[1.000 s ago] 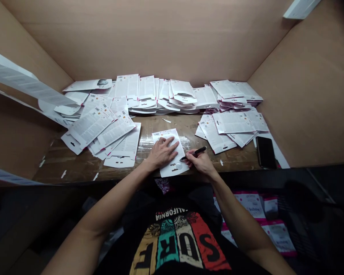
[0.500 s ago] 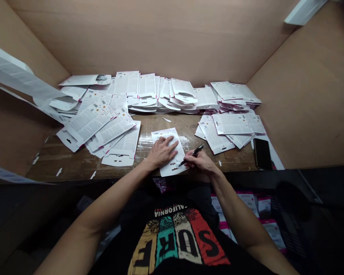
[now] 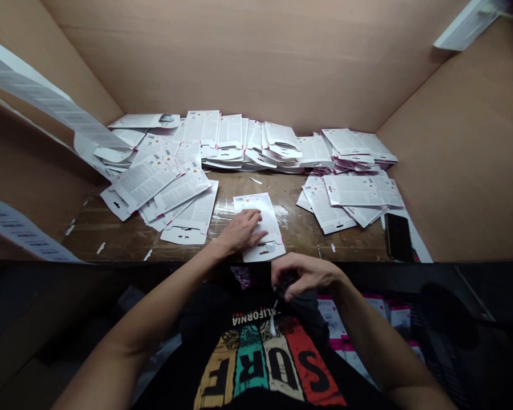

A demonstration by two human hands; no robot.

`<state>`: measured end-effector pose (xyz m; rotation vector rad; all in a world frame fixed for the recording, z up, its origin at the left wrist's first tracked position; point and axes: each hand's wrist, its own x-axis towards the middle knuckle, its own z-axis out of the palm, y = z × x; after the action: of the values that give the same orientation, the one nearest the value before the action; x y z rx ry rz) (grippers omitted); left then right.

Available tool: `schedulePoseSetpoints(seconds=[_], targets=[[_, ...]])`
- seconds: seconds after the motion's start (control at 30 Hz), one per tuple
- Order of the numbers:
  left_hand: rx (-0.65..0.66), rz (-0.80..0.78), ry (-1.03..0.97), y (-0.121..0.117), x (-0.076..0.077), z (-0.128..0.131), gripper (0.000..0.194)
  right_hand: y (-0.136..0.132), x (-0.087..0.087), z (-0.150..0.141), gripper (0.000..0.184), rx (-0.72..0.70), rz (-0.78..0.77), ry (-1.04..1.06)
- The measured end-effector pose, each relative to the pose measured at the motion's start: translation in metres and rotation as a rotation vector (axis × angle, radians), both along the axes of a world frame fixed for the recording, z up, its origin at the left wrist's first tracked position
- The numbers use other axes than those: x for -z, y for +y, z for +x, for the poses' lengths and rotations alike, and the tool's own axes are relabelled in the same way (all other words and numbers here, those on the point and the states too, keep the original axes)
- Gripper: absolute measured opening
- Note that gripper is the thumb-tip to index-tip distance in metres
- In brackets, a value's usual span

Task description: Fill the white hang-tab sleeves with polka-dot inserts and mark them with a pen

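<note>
A white printed cardboard packet (image 3: 265,219) lies flat near the table's front edge, its flap with the hang hole toward me. My left hand (image 3: 240,230) rests on it, fingers stretched out over its left side and middle. My right hand (image 3: 305,273) is just off the front edge, right of the packet and apart from it. Its fingers are closed round a black pen (image 3: 285,280), mostly hidden by the fingers and dark against my shirt. A small white scrap (image 3: 272,327) shows below the pen, in front of my shirt; whether it touches the pen I cannot tell.
Similar packets lie in a pile at the left (image 3: 145,182), a row along the back wall (image 3: 231,136) and a pile at the right (image 3: 350,196). A black phone (image 3: 398,236) lies at the right front. Small white scraps (image 3: 101,248) dot the table. Cardboard walls (image 3: 248,62) enclose it.
My right hand has moved with the pen from the packet's hang hole toward my body, off the table edge. A white scrap now shows below it. My left hand stays on the packet.
</note>
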<state>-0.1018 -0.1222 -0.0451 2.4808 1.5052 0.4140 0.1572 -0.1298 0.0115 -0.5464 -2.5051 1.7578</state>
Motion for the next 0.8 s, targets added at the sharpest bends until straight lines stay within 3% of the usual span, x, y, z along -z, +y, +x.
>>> schedulePoseSetpoints(seconds=[0.1, 0.2, 0.3, 0.4, 0.5, 0.57, 0.63, 0.73, 0.8], targets=[[0.1, -0.027, 0.054, -0.031, 0.001, -0.006, 0.084, 0.003, 0.007, 0.012, 0.058, 0.215, 0.356, -0.134], [0.113, -0.059, 0.075, -0.053, 0.005, -0.008, 0.078, 0.007, 0.029, 0.009, 0.052, 0.277, 0.659, -0.25], [0.092, -0.097, 0.006, -0.056, 0.006, -0.009, 0.049, 0.006, 0.042, -0.002, 0.033, 0.29, 0.674, -0.249], [0.041, -0.078, -0.068, -0.05, 0.008, -0.013, 0.025, 0.005, 0.045, -0.018, 0.028, 0.539, 0.672, -0.373], [0.06, -0.022, -0.018, -0.051, 0.01, -0.014, 0.041, 0.004, 0.045, -0.029, 0.03, 0.71, 0.699, -0.485], [0.1, 0.006, 0.067, -0.063, 0.01, -0.012, 0.056, 0.001, 0.048, -0.031, 0.026, 0.753, 0.652, -0.466], [0.098, 0.027, 0.148, -0.084, 0.009, -0.005, 0.055, -0.007, 0.052, -0.03, 0.02, 0.804, 0.518, -0.386], [0.061, 0.052, 0.2, -0.111, 0.007, 0.004, 0.048, -0.015, 0.059, -0.023, 0.035, 0.829, 0.056, -0.124], [0.134, 0.074, 0.174, -0.113, 0.001, -0.006, 0.063, -0.007, 0.055, -0.013, 0.048, 0.837, -0.253, -0.002]])
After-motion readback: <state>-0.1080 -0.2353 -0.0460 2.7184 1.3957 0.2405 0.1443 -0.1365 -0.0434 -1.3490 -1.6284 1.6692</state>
